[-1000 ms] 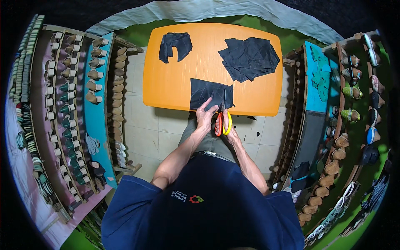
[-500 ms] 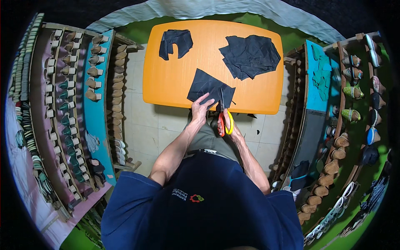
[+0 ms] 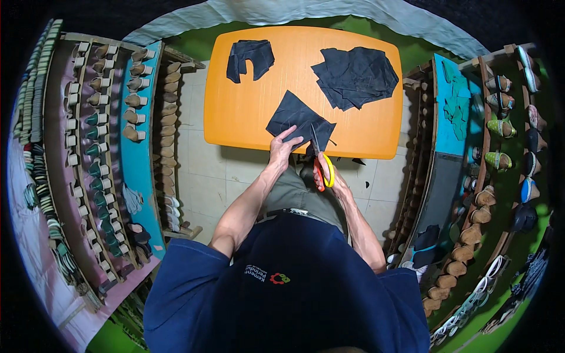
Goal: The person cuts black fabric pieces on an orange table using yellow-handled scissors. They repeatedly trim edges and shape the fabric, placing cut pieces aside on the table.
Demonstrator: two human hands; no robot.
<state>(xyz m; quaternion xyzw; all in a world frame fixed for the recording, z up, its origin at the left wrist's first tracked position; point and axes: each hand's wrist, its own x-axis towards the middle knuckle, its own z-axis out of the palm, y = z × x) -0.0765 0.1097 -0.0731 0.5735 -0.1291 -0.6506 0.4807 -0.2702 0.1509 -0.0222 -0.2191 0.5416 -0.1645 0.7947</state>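
Note:
A piece of black fabric [image 3: 289, 115] lies at the near edge of the orange table, its lower part over the edge. My left hand [image 3: 281, 149] holds it by its near side, two fingers stretched over its top. In my right hand [image 3: 325, 170] is a pair of scissors [image 3: 329, 174] with a yellow and an orange-red handle loop. The blades point away from me and lie against the right part of the fabric. Whether they are fully closed is hard to see. A narrow dark strip sticks out beside the blades.
On the orange table [image 3: 235, 117] lie a stack of black fabric pieces [image 3: 356, 79] at the far right and a notched black piece [image 3: 251, 59] at the far left. Shelves of shoes and wooden lasts [image 3: 134, 101] flank me on both sides. Dark scraps [image 3: 358, 161] lie below the table's near edge.
The black fabric has turned slightly clockwise, its far corner shifting right and away. My right hand and the scissors have moved a little to the right, with the blades now tilting more leftward.

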